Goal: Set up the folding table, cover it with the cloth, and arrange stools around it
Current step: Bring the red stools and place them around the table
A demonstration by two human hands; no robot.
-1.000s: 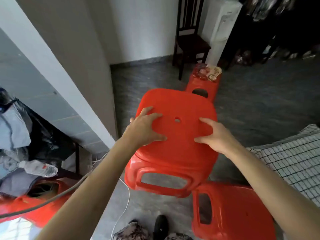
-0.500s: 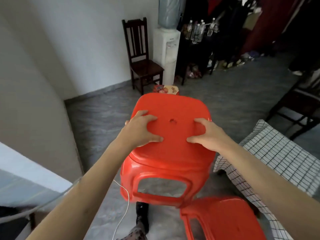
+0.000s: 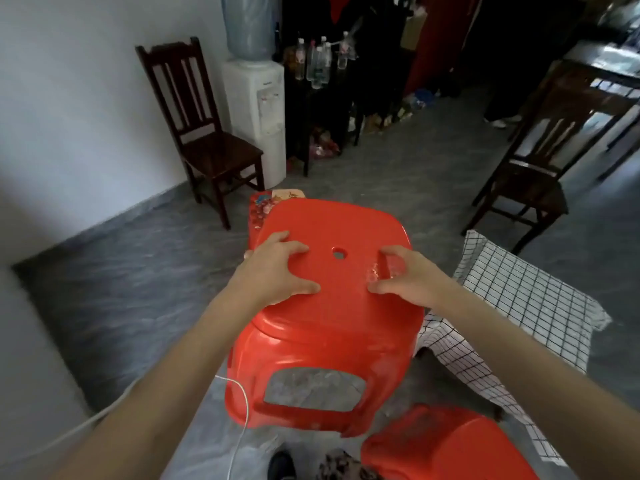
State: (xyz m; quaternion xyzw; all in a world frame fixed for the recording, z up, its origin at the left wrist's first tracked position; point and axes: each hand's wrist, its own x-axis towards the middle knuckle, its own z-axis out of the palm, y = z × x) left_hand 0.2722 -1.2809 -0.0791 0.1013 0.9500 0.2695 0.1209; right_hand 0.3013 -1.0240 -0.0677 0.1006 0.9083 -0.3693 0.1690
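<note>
Grey stone floor underfoot, white wall to the left. Nearest, below and right of my right hand, second red stool sits low on the floor, just beside my shoe. A white cable runs down past the left side of the carried stool.

Both hands are on the red stool: left hand spread flat on the seat top, thumb hooked over the left edge; right hand fingers curled against the seat, right of the centre hole. I can't tell how firm the right grip is. Stool looks lifted clear of the floor.

Right of my right hand: checked cloth already draped over the table, corner hanging.

Change over the last second: view swung up and right, the pillar and clutter on the left dropped out, and the clothed table came in much closer. I read that as carrying this stool toward the table side; table and cloth steps look done, stool placement underway.

Beyond my hands: another stool with printed top, mostly hidden. Further: dark wooden chair, water dispenser, second chair far right.
</note>
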